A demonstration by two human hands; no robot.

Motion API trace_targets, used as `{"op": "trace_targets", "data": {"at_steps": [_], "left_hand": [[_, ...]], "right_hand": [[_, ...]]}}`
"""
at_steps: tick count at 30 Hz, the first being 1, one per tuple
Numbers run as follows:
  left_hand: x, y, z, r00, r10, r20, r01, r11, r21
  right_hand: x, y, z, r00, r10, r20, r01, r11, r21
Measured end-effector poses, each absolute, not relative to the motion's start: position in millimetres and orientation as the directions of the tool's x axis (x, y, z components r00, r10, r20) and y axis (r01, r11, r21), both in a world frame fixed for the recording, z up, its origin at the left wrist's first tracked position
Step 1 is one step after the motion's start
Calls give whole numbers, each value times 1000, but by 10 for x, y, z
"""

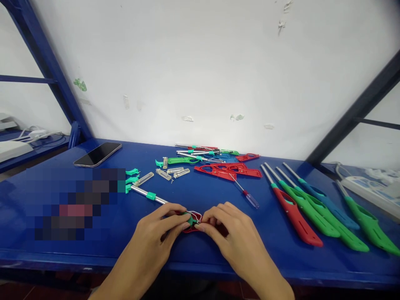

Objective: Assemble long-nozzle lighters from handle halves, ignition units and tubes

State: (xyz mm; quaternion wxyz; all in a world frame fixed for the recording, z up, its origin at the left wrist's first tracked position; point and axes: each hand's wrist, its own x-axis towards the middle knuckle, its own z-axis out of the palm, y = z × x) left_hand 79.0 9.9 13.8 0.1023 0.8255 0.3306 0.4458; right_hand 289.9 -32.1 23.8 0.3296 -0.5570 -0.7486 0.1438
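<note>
Near the front edge, a red casing half (189,230) lies between my hands, mostly covered by them. My left hand (164,227) pinches a green trigger piece (189,219) over the casing. White wire (196,214) loops up beside it. The fingertips of my right hand (218,223) are pressed together at the wire and the casing's right part; exactly what they grip is too small to tell. A metal tube with a green collar (151,196) runs from behind my left fingers towards the upper left.
Red casing halves (218,170), clear fuel tanks (164,174) and a screwdriver (251,199) lie beyond my hands. Several assembled lighters, one red (296,216), are at the right. A phone (98,154) lies back left; a pixelated area covers the left table.
</note>
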Motion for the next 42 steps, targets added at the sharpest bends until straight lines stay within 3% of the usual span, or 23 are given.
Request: {"op": "trace_targets", "data": {"at_steps": [12,31,38,42], "left_hand": [[770,70,97,410,678,610,470,-730,496],[783,23,184,366,791,489,462,-611,643],[626,26,273,292,794,533,529,-598,602],[394,260,278,325,755,569,639,-619,456]], "right_hand": [[2916,-343,221,-177,936,305,759,327,-563],[2878,-392,319,-149,955,257,784,273,-558],[2882,-390,254,-167,955,247,812,275,-514],[2879,-372,233,-181,949,258,805,294,-516]]}}
